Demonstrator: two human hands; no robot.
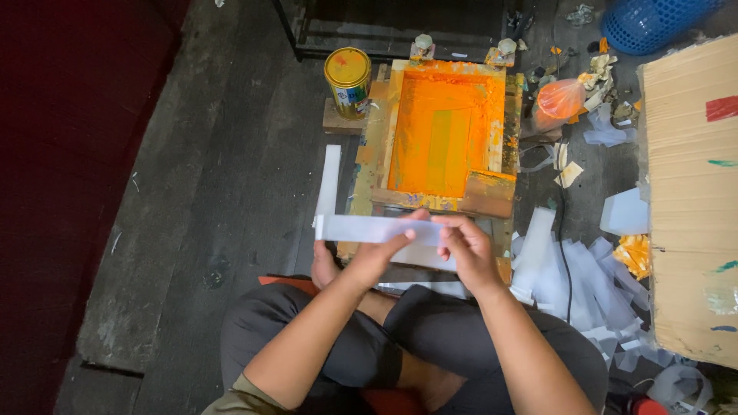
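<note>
I sit cross-legged on a dark floor and hold a long white strip (361, 228) level in front of me. My left hand (382, 250) grips it from below near its middle. My right hand (467, 244) pinches its right end. Just beyond the strip lies a wooden screen-printing frame (377, 146) whose mesh (442, 131) is coated in orange ink. A wooden squeegee block (487, 194) rests on the frame's near right corner.
A yellow-lidded tin can (348, 81) stands left of the frame. Another white strip (329, 184) lies along the frame's left side. Several white strips (573, 273) are heaped at right, beside a cardboard sheet (692, 192), an orange plastic bag (560, 98) and a blue basket (653, 21).
</note>
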